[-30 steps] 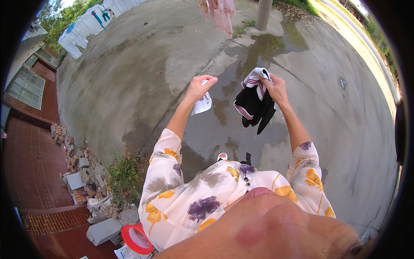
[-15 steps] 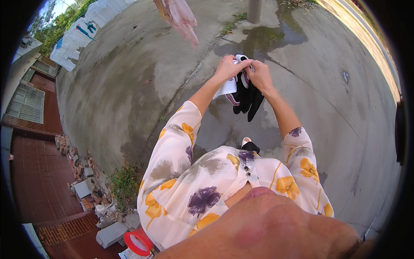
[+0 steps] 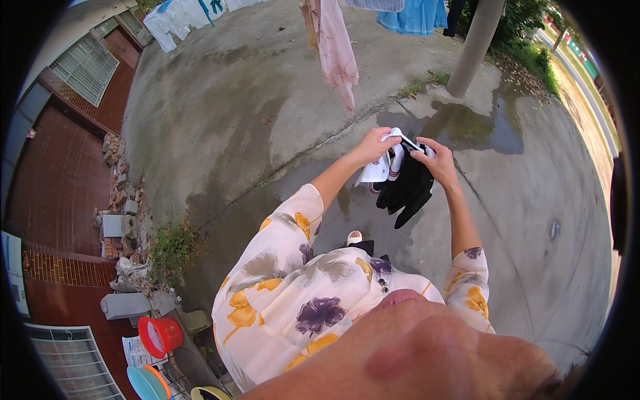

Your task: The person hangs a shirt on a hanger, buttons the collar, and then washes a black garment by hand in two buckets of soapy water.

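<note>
Between my two hands hangs a black and white garment [image 3: 408, 183], with a white collar-like part and striped trim at the top and black cloth dangling below. My left hand [image 3: 375, 147] pinches its white upper edge on the left. On the right, my right hand [image 3: 436, 162] grips the same edge between thumb and fingers. The two hands are a little apart, with the edge stretched between them. The black lower part hangs in folds above the wet concrete, touching nothing. I cannot tell the garment's full shape.
Ahead hang a pink garment [image 3: 337, 57], a light blue garment [image 3: 415, 17] and white laundry [image 3: 190, 17]. A pole [image 3: 477, 50] stands beside a puddle [image 3: 470, 127]. At left lie rubble and bricks [image 3: 120, 193], a red bucket [image 3: 161, 335] and a blue basin [image 3: 145, 383].
My hands have moved apart, spreading the garment's upper edge between them. The view has shifted, bringing the blue laundry, the bucket and basins further into sight.
</note>
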`<move>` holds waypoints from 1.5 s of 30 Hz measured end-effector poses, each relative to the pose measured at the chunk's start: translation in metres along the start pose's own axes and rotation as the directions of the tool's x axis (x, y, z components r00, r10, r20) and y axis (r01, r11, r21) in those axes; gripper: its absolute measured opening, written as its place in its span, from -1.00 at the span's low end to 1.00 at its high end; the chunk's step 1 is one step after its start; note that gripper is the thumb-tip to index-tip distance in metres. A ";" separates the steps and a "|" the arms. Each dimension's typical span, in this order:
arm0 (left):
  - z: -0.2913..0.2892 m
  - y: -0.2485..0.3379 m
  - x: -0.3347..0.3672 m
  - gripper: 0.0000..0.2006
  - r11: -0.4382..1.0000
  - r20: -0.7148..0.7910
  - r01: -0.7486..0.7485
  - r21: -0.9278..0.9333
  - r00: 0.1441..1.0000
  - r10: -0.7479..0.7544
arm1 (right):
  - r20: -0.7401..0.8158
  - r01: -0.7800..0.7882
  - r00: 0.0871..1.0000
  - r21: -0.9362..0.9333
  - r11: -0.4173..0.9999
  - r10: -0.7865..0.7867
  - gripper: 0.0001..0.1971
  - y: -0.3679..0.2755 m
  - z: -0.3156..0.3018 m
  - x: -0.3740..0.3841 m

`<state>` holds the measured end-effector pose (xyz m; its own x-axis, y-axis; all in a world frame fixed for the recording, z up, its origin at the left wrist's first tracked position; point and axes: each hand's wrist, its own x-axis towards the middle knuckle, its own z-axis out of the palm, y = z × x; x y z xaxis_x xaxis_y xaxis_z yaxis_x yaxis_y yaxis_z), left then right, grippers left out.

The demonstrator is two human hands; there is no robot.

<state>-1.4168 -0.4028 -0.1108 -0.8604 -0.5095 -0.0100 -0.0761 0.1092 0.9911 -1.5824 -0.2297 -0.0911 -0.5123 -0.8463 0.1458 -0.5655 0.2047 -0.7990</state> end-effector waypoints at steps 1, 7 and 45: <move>-0.010 -0.005 0.009 -0.73 0.996 -0.020 -0.062 0.063 0.998 0.063 | -0.009 -0.005 1.000 -0.014 1.000 0.005 -0.48 0.007 -0.007 0.013; -0.043 -0.022 0.048 -0.79 0.999 -0.304 0.035 -0.037 0.952 -0.044 | -0.192 0.023 0.981 -0.006 1.000 -0.023 -0.60 0.041 -0.032 0.066; -0.118 0.004 0.012 -0.78 0.832 -0.738 0.259 0.491 0.631 0.239 | -0.154 0.275 0.571 -0.890 0.365 -0.806 -0.90 -0.206 -0.110 0.573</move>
<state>-1.3681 -0.5090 -0.0914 -0.1889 -0.9253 0.3289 -0.5339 0.3779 0.7564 -1.8303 -0.7027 0.2208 0.0636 -0.5730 0.8171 -0.9219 0.2798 0.2679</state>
